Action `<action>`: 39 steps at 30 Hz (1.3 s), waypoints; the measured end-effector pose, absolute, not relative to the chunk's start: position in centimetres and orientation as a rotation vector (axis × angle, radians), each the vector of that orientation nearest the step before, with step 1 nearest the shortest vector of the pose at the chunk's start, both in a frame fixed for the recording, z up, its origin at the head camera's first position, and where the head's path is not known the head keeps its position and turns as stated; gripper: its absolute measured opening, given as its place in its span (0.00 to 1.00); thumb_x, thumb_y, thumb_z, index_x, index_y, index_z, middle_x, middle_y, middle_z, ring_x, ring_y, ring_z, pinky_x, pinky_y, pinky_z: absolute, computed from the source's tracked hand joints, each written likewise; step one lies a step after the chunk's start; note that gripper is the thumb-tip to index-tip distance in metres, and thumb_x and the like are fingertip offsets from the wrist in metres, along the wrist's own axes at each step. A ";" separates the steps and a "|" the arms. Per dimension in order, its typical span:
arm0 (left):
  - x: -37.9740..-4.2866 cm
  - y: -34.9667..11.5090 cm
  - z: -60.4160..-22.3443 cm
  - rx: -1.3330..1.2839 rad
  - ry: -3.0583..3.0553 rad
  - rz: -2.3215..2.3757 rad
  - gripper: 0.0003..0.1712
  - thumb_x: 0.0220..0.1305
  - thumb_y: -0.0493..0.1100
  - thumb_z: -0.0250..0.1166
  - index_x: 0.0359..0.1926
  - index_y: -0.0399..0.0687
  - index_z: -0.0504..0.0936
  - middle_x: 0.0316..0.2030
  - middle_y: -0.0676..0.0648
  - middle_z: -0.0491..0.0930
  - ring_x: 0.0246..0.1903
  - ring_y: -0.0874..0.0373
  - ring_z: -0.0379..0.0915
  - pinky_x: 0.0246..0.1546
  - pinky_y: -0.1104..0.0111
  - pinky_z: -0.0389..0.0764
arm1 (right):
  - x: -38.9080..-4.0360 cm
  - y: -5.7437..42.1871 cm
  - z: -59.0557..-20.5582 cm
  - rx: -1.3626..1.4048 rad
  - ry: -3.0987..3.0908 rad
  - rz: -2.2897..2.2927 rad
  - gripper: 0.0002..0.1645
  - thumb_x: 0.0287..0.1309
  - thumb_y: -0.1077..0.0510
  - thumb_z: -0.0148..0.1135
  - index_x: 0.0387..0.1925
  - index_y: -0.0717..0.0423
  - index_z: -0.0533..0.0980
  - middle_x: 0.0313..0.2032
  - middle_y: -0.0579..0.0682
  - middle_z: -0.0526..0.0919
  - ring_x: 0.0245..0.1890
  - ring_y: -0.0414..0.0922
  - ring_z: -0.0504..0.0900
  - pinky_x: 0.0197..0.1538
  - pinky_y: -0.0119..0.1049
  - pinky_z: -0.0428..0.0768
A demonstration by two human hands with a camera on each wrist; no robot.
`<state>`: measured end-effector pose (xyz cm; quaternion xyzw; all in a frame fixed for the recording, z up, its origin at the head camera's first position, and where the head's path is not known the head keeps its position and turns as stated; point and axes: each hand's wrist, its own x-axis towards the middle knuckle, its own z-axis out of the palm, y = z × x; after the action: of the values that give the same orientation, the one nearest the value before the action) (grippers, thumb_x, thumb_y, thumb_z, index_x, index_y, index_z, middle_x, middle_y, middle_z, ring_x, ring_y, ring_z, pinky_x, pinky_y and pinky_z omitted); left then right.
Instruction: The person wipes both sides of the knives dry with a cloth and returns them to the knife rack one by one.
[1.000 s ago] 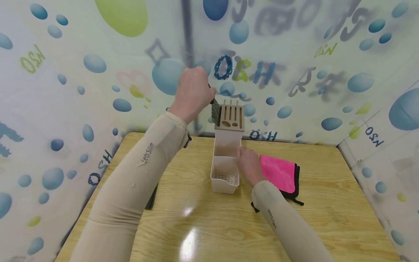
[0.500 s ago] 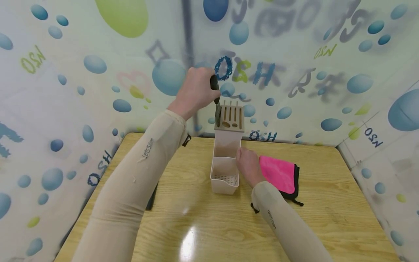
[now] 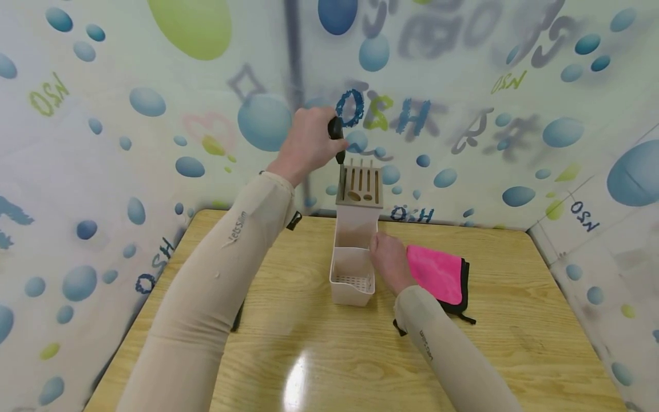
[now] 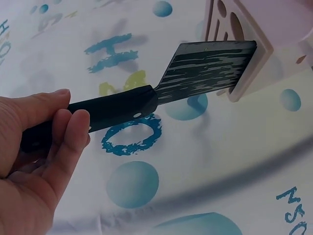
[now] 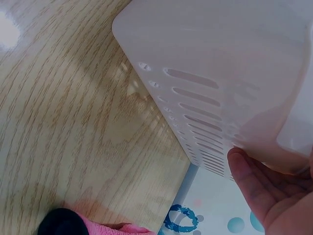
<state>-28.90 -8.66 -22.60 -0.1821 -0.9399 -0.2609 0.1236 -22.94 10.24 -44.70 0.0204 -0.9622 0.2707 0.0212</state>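
Observation:
My left hand (image 3: 309, 137) grips the black handle (image 4: 115, 108) of a kitchen knife with a broad, dark-streaked blade (image 4: 208, 66). The blade points down, its lower part in the leftmost slot of the brown slotted top on a pale knife holder (image 3: 357, 214). In the left wrist view the slotted top (image 4: 252, 63) hides the blade's far end. My right hand (image 3: 391, 260) holds the holder by its right side wall, near the middle. The right wrist view has that hand's fingers (image 5: 249, 176) at the wall, beside a row of vent slots.
The holder's open front compartment (image 3: 352, 294) faces me on the wooden table (image 3: 309, 355). A folded pink cloth with black trim (image 3: 437, 274) lies to its right. Part of a dark, flat item (image 3: 238, 317) shows beside my left sleeve. A patterned backdrop stands close behind.
My left hand has moved slightly right, and the knife has gone from tilted beside the slotted top to nearly upright in the leftmost slot. The right hand keeps its hold on the holder.

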 end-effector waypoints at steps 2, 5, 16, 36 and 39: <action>-29.0 -8.6 -22.8 -0.525 -2.743 -0.768 0.12 0.68 0.44 0.71 0.40 0.39 0.80 0.36 0.42 0.82 0.32 0.51 0.78 0.34 0.64 0.80 | -22.9 10.2 -44.7 0.066 -2.986 0.842 0.22 0.79 0.56 0.42 0.31 0.62 0.75 0.20 0.53 0.73 0.24 0.49 0.75 0.33 0.40 0.77; -29.1 -8.6 -23.0 -0.526 -2.739 -0.765 0.12 0.68 0.44 0.71 0.40 0.39 0.80 0.36 0.42 0.82 0.32 0.51 0.78 0.33 0.64 0.80 | -22.9 10.2 -44.7 0.068 -2.992 0.859 0.22 0.79 0.55 0.42 0.32 0.62 0.75 0.20 0.53 0.73 0.24 0.49 0.75 0.33 0.40 0.77; -29.9 -8.1 -23.8 -0.531 -2.716 -0.758 0.14 0.69 0.45 0.71 0.43 0.40 0.79 0.37 0.41 0.82 0.35 0.49 0.77 0.36 0.61 0.79 | -22.9 10.5 -44.6 0.079 -2.975 0.899 0.22 0.79 0.55 0.41 0.31 0.61 0.74 0.20 0.52 0.72 0.24 0.49 0.74 0.33 0.40 0.76; -31.3 -8.0 -25.9 -0.528 -2.698 -0.853 0.14 0.71 0.44 0.69 0.43 0.40 0.74 0.34 0.42 0.80 0.34 0.49 0.78 0.35 0.62 0.78 | -22.9 10.3 -44.9 0.069 -2.972 0.862 0.21 0.80 0.55 0.43 0.33 0.62 0.75 0.21 0.53 0.73 0.25 0.50 0.75 0.35 0.41 0.78; -31.5 -7.9 -26.4 -0.529 -2.692 -0.854 0.14 0.72 0.43 0.68 0.45 0.39 0.75 0.36 0.40 0.80 0.36 0.48 0.79 0.37 0.60 0.79 | -22.8 10.3 -44.9 0.055 -2.979 0.866 0.21 0.80 0.54 0.43 0.35 0.62 0.75 0.21 0.53 0.73 0.26 0.50 0.76 0.35 0.41 0.79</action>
<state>-31.51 -7.93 -26.35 -0.1823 -0.9285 -0.2945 0.1336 -22.84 10.26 -44.89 0.0179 -0.9599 0.2790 0.0193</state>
